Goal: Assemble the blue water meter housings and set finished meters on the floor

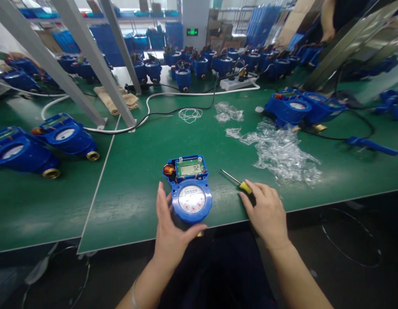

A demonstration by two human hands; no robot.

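A blue water meter (191, 201) lies near the front edge of the green bench, its round dial facing up. Its upper housing is uncovered, showing a circuit board with a lit display (191, 169) and a red-orange wrapped part (168, 170) beside it. My left hand (169, 231) is closed around the meter's left and lower side, thumb at the bottom. To the right, my right hand (266, 210) grips a screwdriver (245, 187) with a yellow and black handle. Its metal shaft points up and left toward the meter, apart from it.
Clear plastic pieces (282, 152) are heaped at the right. Blue meters stand at left (65, 135), at right (292, 107) and along the back. A white cable (173, 94), a power strip (239, 81), a cloth (116, 99) and slanted metal posts (92, 60) lie beyond. Another person's arm (328, 21) shows top right.
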